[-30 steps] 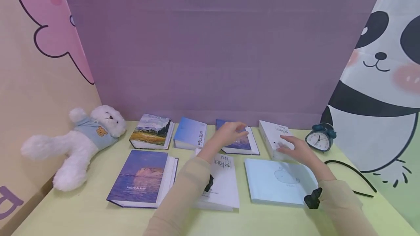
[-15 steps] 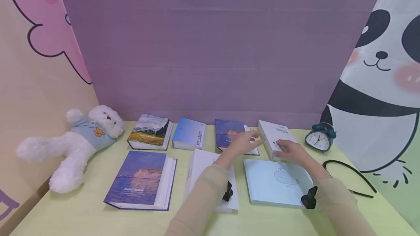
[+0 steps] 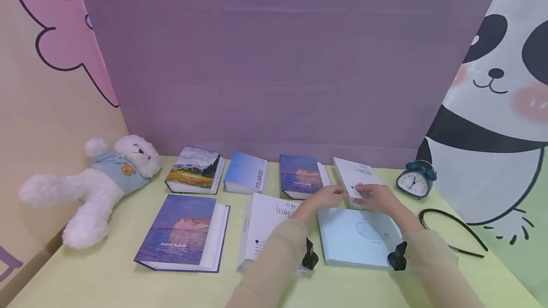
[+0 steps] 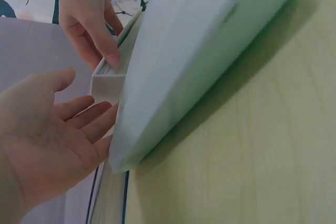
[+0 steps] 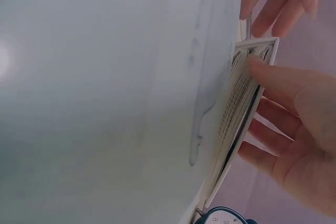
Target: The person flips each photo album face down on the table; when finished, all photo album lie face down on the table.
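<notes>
Well, toward the far right corner of the yellow-green tabletop (image 3: 171, 289), the far white book (image 3: 355, 175) lies flat with its cover up. My right hand (image 3: 381, 198) grips its near end, thumb against the page edges and fingers on the cover. My left hand (image 3: 323, 197) grasps nothing; its fingers are loosely spread beside that book's near left corner, and I cannot tell whether they touch it.

Just in front, closer to the tabletop's near edge, lies a pale blue book (image 3: 359, 236). To its left come the near white book (image 3: 266, 220), partly hidden by my left sleeve (image 3: 274, 265), and the near photo album (image 3: 181, 229). Along the far edge, going left from my right hand's book, are the far photo album (image 3: 299, 173), a blue Polaroid album (image 3: 246, 171) and a landscape album (image 3: 193, 170). A plush bear (image 3: 122, 175) lies by the left edge; an alarm clock (image 3: 413, 184) stands near the far right corner, and a black cord (image 3: 460, 224) curves by the right edge.
</notes>
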Available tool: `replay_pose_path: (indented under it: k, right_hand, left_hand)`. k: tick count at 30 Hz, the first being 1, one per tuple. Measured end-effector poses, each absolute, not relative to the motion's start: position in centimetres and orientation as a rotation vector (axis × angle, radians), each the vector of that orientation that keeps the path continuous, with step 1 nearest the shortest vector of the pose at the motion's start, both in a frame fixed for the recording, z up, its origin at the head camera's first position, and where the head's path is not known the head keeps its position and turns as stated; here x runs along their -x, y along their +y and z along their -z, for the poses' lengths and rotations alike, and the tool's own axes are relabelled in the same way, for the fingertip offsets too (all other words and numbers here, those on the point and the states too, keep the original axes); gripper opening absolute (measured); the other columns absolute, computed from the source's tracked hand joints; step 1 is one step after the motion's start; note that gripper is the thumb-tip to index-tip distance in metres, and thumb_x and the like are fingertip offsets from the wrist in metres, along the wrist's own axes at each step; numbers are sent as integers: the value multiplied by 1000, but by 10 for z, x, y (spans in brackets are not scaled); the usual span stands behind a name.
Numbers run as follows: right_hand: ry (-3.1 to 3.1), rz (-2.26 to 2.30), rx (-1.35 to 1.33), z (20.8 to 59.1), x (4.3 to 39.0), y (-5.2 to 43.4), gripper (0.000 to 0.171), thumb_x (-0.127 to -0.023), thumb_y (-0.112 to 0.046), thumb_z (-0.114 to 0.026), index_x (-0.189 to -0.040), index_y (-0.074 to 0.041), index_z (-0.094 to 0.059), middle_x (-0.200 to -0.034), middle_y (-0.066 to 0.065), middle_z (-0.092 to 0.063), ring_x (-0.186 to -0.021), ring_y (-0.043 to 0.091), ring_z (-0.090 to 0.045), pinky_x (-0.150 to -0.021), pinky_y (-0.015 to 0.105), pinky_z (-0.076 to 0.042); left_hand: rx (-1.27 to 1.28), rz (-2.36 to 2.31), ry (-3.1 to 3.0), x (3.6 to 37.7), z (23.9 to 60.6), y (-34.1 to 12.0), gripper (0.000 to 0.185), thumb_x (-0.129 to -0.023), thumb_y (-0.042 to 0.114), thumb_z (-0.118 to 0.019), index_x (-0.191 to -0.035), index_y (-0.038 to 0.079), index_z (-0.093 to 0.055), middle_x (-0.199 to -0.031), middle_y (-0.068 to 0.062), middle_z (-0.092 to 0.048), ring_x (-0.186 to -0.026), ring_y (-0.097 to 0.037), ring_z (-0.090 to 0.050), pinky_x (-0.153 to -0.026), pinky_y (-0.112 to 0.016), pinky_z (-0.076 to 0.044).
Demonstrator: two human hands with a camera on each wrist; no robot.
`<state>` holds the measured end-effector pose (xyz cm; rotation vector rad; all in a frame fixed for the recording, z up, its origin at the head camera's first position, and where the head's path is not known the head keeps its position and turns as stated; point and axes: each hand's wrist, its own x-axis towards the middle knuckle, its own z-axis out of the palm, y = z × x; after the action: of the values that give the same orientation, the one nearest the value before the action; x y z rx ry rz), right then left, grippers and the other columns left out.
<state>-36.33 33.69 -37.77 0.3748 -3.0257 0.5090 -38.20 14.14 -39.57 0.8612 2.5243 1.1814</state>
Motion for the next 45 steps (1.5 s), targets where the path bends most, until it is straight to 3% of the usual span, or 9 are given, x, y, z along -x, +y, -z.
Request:
replay_pose_path:
  k: [11,18,21,23,28,31,34,37,45]
  right_hand:
    - [-2899,-393,-456,380,364,332,45,-79,-21,-74,-112,7,-63,-107,24,-65,-100,40,-58,-87,52,-48]
    - [-2900,-453,-434,380,363,334,46,-80,-21,-73,-114,8,-63,-109,25,-66,-105,44,-58,-89,54,-47]
    - [-2889,-490,-424,379,360,336,43,-81,-20,-71,-112,9,-63,-107,25,-66,-105,44,-58,-88,54,-47]
    - [-2870,-510,-428,379,359,337,41,-82,-19,-70,-111,9,-64,-106,25,-66,-99,42,-61,-82,50,-51]
    - [-2807,-571,-427,376,360,339,37,-84,-15,-68,-112,8,-64,-109,29,-64,-81,27,-59,-60,27,-47]
    - [-2768,-610,-409,374,361,339,37,-86,-15,-67,-115,7,-63,-113,30,-62,-82,29,-58,-63,29,-50]
    - [-2718,-636,-381,370,359,338,38,-87,-18,-66,-116,6,-63,-115,31,-60,-87,33,-59,-69,36,-52]
    - [-2693,-673,-345,367,358,336,42,-89,-24,-64,-119,5,-61,-117,31,-59,-94,39,-60,-73,44,-53]
    - [-2643,-827,-288,365,357,330,47,-93,-33,-58,-125,2,-58,-121,26,-59,-111,44,-56,-85,55,-50]
  left_hand:
    - [-821,-1123,2508,379,403,151,46,-100,33,-41,-144,18,-40,-141,-2,-49,-128,-19,-47,-102,-28,-42]
    - [-771,-1164,2471,378,403,151,47,-100,33,-42,-144,16,-40,-146,1,-43,-131,-17,-44,-104,-27,-40]
    - [-768,-1182,2452,376,401,150,46,-101,31,-41,-144,15,-39,-146,0,-42,-118,-13,-53,-93,-23,-45]
    - [-764,-1193,2446,376,400,151,47,-101,30,-41,-145,17,-36,-136,-3,-54,-94,-11,-58,-76,-21,-48]
    - [-733,-1321,2407,378,400,152,48,-101,25,-41,-148,20,-30,-93,-13,-64,-55,-9,-40,-49,-20,-36]
    - [-710,-1421,2373,379,399,153,48,-100,23,-41,-147,20,-32,-101,-15,-65,-62,-10,-50,-54,-20,-39]
    - [-677,-1491,2396,379,399,153,47,-99,25,-44,-145,18,-37,-122,-12,-62,-90,-15,-61,-70,-21,-48]
    - [-642,-1574,2418,378,398,154,47,-97,28,-48,-143,18,-42,-132,-7,-57,-113,-19,-59,-88,-27,-50]
    - [-566,-1818,2355,381,398,155,45,-95,31,-54,-138,16,-49,-128,-6,-61,-109,-23,-62,-85,-30,-53]
